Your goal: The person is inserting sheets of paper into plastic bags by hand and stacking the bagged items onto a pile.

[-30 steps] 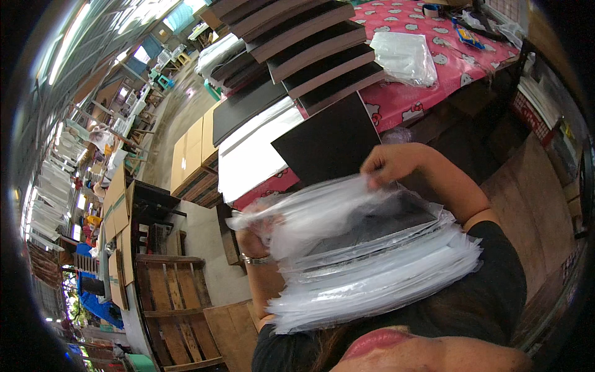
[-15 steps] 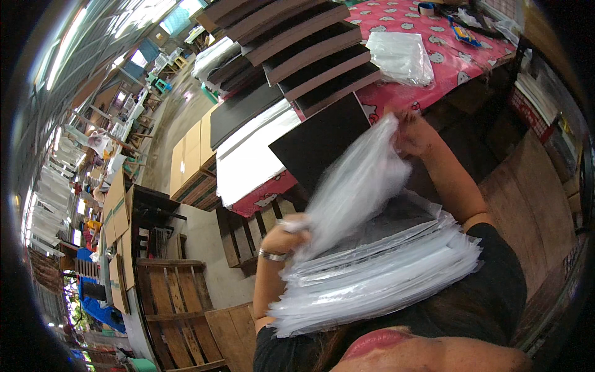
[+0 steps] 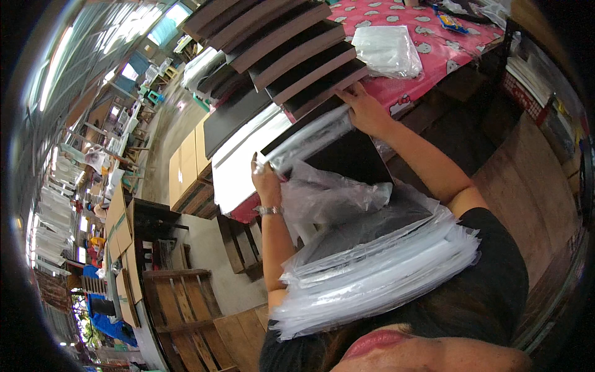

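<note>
A clear plastic bag [image 3: 331, 192] is stretched between my hands. Its upper edge lies across a black flat board [image 3: 356, 158], and the loose part hangs crumpled toward me. My left hand [image 3: 265, 180], below a metal watch, is closed on the bag's left end beside some white sheets [image 3: 238, 170]. At the board's far right corner, my right hand [image 3: 369, 111] pinches the other end, close to a tall staggered stack of black boards [image 3: 304, 68]. A thick pile of clear plastic bags [image 3: 378, 266] rests against my body, below the board.
The pink patterned tablecloth [image 3: 434, 56] carries a packet of clear bags [image 3: 387, 51]. Cardboard boxes [image 3: 189, 164] stand left of the table, with wooden pallets [image 3: 186, 310] nearer me. A red crate [image 3: 527, 99] sits at the right.
Both hands moved away from me and the bag, a blur over the pile before, now lies across the black board. My left hand rose to the board's left edge.
</note>
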A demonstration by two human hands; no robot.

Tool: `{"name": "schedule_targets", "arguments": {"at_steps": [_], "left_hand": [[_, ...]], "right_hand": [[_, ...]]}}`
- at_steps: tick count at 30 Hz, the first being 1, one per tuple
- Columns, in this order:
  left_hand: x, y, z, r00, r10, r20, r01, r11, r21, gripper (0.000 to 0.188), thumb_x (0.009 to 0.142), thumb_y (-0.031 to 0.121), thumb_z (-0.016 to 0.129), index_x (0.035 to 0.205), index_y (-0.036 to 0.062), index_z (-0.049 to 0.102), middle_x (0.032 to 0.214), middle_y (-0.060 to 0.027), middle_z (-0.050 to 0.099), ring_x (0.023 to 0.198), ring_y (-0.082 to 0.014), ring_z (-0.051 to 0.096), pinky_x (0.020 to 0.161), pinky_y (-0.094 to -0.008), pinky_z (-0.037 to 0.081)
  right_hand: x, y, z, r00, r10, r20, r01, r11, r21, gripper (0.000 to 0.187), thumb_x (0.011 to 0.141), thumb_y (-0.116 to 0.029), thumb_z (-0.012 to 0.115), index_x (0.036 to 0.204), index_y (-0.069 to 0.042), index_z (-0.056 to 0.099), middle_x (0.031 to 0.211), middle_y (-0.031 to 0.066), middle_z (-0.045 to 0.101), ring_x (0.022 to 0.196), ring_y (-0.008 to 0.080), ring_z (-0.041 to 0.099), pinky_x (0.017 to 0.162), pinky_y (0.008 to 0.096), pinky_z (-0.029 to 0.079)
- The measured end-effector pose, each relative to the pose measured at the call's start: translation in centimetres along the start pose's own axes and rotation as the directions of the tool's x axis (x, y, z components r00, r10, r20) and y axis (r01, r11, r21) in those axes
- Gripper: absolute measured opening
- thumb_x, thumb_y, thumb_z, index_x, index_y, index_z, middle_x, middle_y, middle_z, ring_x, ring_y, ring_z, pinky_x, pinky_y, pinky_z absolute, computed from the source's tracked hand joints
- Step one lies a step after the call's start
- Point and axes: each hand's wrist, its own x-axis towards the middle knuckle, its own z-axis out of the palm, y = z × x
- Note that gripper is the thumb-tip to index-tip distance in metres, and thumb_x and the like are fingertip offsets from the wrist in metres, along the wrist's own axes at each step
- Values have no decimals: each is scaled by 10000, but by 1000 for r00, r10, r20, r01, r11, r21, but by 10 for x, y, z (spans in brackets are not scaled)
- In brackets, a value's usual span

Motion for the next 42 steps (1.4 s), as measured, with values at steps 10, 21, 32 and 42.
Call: {"name": "schedule_targets", "arguments": {"at_steps": [10, 21, 32, 42], "left_hand": [[-61, 45, -42, 922, 382, -65, -346, 887, 307, 303, 832, 42, 561, 1125, -35, 564, 698, -109, 611, 600, -131, 526, 583, -306, 440], [22, -38, -99, 531, -249, 810, 473, 880, -40, 308, 807, 187, 610, 1040, -14, 596, 894, -87, 644, 735, -149, 601, 633, -267, 484], [-86, -214, -17, 331, -633, 700, 800, 582, 147, 276, 817, 232, 622, 1001, 28, 591, 923, -80, 620, 825, -174, 577, 682, -331, 471], [-66, -206, -157, 793, -599, -111, 488, 734, -472, 262, 811, 274, 658, 912, 41, 593, 822, -61, 568, 784, -186, 548, 667, -372, 466]], "right_hand": [[-31, -32, -61, 933, 168, 319, -348, 647, 678, 213, 820, -162, 527, 908, 6, 623, 657, -22, 529, 608, 63, 484, 581, 240, 393], [-33, -2, -72, 714, 143, 685, -660, 464, 591, 232, 781, -83, 580, 1007, -30, 581, 816, 26, 598, 664, 112, 562, 593, 267, 470], [-239, 180, 41, 186, 380, 906, -940, 336, 52, 329, 739, -117, 632, 1061, -59, 599, 948, 84, 629, 764, 190, 585, 693, 310, 455], [-108, 2, -40, 218, -203, 955, -710, 638, 298, 580, 853, -397, 572, 1309, -64, 442, 1302, 146, 475, 1175, 258, 458, 961, 361, 371]]}}
